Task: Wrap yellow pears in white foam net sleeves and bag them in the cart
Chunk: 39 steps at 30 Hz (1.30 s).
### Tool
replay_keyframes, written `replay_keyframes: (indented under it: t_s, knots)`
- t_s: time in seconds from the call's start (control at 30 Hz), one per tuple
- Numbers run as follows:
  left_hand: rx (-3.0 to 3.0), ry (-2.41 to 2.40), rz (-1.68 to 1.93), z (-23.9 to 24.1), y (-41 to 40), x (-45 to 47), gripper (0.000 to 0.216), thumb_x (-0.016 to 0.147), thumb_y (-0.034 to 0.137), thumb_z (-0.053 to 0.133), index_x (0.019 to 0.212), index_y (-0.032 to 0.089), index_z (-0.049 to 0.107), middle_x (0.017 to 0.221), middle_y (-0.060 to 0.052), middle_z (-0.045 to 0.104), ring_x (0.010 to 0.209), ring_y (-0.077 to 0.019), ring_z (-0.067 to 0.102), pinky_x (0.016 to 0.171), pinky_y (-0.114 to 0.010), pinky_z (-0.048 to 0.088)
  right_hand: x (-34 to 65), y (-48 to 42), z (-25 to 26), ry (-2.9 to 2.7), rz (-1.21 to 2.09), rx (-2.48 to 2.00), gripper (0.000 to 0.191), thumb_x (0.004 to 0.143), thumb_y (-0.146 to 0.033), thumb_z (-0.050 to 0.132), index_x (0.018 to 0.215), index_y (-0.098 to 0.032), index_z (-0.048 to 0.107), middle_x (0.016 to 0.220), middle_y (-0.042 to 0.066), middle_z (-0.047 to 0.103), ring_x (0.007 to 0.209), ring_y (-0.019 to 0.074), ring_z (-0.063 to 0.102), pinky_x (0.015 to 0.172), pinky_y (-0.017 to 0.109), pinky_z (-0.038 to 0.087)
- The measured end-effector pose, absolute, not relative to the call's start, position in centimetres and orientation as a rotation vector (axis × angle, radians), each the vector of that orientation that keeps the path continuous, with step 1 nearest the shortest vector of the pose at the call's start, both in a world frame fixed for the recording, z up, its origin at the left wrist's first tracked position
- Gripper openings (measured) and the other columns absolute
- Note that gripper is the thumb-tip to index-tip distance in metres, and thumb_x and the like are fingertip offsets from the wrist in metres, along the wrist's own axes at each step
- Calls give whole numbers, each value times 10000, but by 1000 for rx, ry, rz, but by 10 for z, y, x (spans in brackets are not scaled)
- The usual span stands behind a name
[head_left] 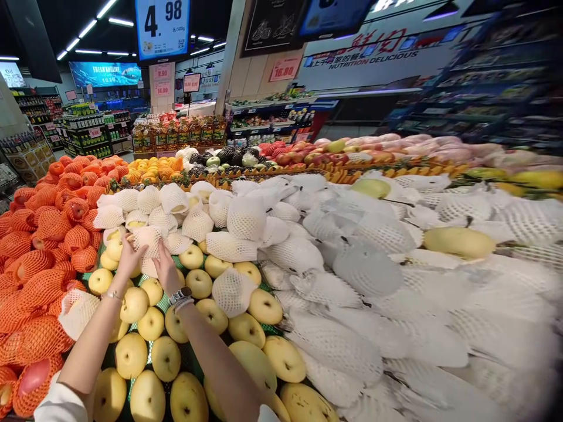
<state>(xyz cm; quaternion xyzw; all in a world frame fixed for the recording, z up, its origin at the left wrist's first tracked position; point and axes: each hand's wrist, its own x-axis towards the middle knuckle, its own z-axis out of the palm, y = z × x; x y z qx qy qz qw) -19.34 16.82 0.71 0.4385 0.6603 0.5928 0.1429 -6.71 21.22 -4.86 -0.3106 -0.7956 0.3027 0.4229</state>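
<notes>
White foam netting is what both hands are working on: the left hand (pixel 130 258) and the right hand (pixel 166 266) are closing from either side on one net-wrapped pear (pixel 148 241), which is sitting at the far edge of the bare yellow pears (pixel 199 282), just below the heap of wrapped pears (pixel 246 218). The left hand is cupping the fruit's left side with fingers curled part-way round it, and the right hand is pressing flat-fingered against its right side; neither is fully closed, but together they are gripping the sleeve. A watch (pixel 180 295) is riding on the right wrist and a thin bracelet (pixel 112 295) on the left.

Judging from the pose, the step in hand is seating or straightening the foam sleeve on this one pear, or lifting it off the pile; which of the two I cannot tell. The next move is calling for a light, even squeeze, since the mesh is soft and the neighbouring fruit are touching it and could roll.

Orange-netted fruit (pixel 41 234) is lying to the left, and more empty-looking white sleeves (pixel 365 346) are spreading across the display stand to the right. A blue price sign (pixel 162 24) is hanging far overhead.
</notes>
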Motion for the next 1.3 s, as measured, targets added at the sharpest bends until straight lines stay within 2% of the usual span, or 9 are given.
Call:
replay_keyframes:
  t_s: [0.13,0.27,0.47,0.6,0.7,0.83,0.97,1.17,1.3]
  knots:
    - [1780,2124,1527,10,155,-190,560,865,237,646,1380,179,433,1476,-200,428,1448,-353,333,1196,-586,260,-60,208,-39,-2041,757,-797,555,926,-165,492,1470,-70,444,1477,225,507,1389,296,485,1178,443,405]
    - [2307,2178,1040,5,162,-200,488,900,97,516,1376,204,484,1404,-194,513,1357,-331,479,1113,-571,403,-25,197,-4,-2072,731,-801,450,961,-238,486,1385,-108,563,1396,206,586,1332,306,531,1162,505,409]
    - [2306,2131,1014,-6,171,-217,525,852,87,575,1359,190,489,1390,-199,515,1330,-339,509,1089,-555,441,82,223,39,-1860,474,-933,448,956,-418,532,1336,-193,603,1431,151,554,1362,301,477,1159,538,373]
    - [2287,2133,1066,5,161,-207,488,865,113,553,1346,168,498,1388,-225,514,1322,-376,497,1081,-623,410,124,246,34,-1846,166,-1052,375,946,-366,511,1255,-185,624,1240,161,611,1190,318,554,1067,547,434]
    - [2306,2101,1089,15,155,-178,420,922,177,500,1342,148,508,1387,-233,515,1319,-383,478,1101,-627,368,133,258,22,-1907,41,-1035,422,974,-404,472,1319,-178,560,1341,186,525,1277,335,472,1094,574,392]
    - [2423,1906,948,18,165,-122,276,880,192,589,1152,214,631,1180,-128,661,1146,-316,580,1053,-491,439,136,279,27,-1738,-20,-1093,521,986,-470,435,1383,-135,476,1421,227,424,1357,354,380,1108,614,361]
    - [2390,1879,848,17,196,-86,98,865,142,594,906,209,653,955,-105,680,994,-295,616,961,-450,472,128,290,45,-2038,-187,-902,377,1017,-339,385,1275,-148,584,1373,184,532,1358,313,416,1152,559,344]
    - [2148,2066,893,25,255,-69,335,869,157,597,1201,173,551,1291,-179,562,1251,-339,503,1049,-470,391,108,280,16,-2512,-376,-838,408,932,-190,527,1328,-105,583,1342,202,606,1312,341,502,1147,555,363]
    - [1898,2203,880,21,290,-58,653,808,259,707,1372,111,411,1308,-249,516,1210,-407,534,980,-486,433,110,277,-9,-2493,-420,-899,395,907,-155,544,1284,-48,594,1300,252,604,1274,364,516,1180,572,308]
